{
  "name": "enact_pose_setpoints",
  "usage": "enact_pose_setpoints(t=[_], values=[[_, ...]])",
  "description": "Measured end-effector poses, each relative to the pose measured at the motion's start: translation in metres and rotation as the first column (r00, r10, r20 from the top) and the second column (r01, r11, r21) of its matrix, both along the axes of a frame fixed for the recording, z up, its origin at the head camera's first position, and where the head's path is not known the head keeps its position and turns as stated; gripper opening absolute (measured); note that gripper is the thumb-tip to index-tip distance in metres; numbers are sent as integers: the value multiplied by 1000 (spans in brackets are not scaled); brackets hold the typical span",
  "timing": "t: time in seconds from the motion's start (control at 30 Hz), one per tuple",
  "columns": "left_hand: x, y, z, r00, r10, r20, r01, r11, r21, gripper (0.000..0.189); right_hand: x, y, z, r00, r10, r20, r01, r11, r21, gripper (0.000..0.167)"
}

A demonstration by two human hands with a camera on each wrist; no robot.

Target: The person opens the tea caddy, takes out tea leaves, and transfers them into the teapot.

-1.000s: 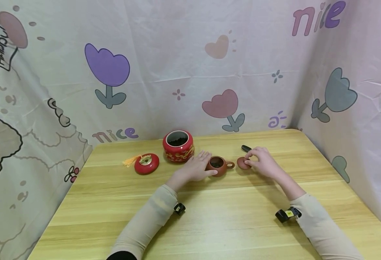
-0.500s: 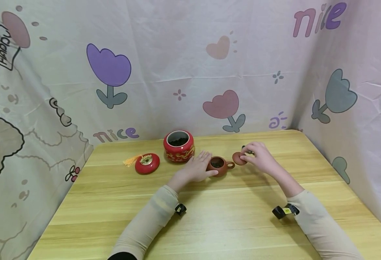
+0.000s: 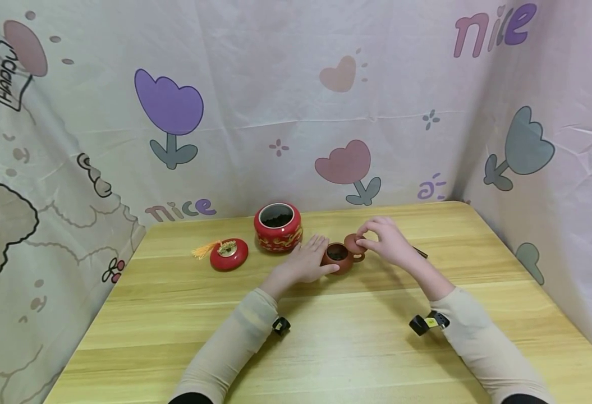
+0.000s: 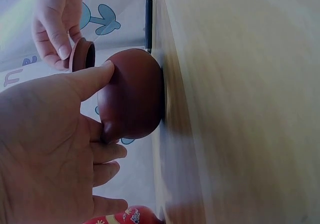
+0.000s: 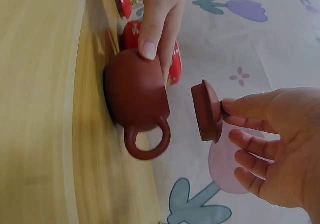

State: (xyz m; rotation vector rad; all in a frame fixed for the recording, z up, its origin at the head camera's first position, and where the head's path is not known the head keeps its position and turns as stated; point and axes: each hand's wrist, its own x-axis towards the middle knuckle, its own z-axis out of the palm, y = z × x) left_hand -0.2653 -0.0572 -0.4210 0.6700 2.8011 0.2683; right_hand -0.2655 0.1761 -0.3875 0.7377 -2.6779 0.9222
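Note:
A small reddish-brown teapot (image 3: 344, 267) stands upright on the table, with dark leaves visible through its open mouth. My left hand (image 3: 306, 260) steadies it from the spout side: the thumb lies on the near wall, and the fingers reach behind, partly hidden. My right hand (image 3: 388, 241) pinches the knob of the teapot's lid (image 5: 207, 111) between thumb and forefinger, its other fingers loosely bent. In the right wrist view, the lid hangs in the air apart from the teapot (image 5: 137, 91), above the handle side, underside toward the pot.
Left of the teapot stands a red jar (image 3: 278, 234) with gold patterns and dark contents. Its red lid (image 3: 228, 255) with an orange tassel lies farther left. A thin dark stick-like tool (image 3: 420, 252) lies behind my right forearm. A printed cloth hangs behind the table (image 3: 326, 336).
My right hand has carried the teapot lid leftward, from right of the handle to just beside the teapot's mouth. The left hand and the teapot have stayed in place.

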Motion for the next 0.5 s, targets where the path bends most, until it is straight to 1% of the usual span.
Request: enact_pose_setpoints(t=[0.17, 0.5], values=[[0, 1, 1, 1000, 5, 9, -5, 1000, -14, 86, -1, -10, 1, 1000, 12, -9, -12, 1000, -5, 7], [1, 0, 1, 1000, 4, 11, -4, 1000, -1, 86, -4, -25, -6, 999, 41, -4, -41, 999, -26, 7]])
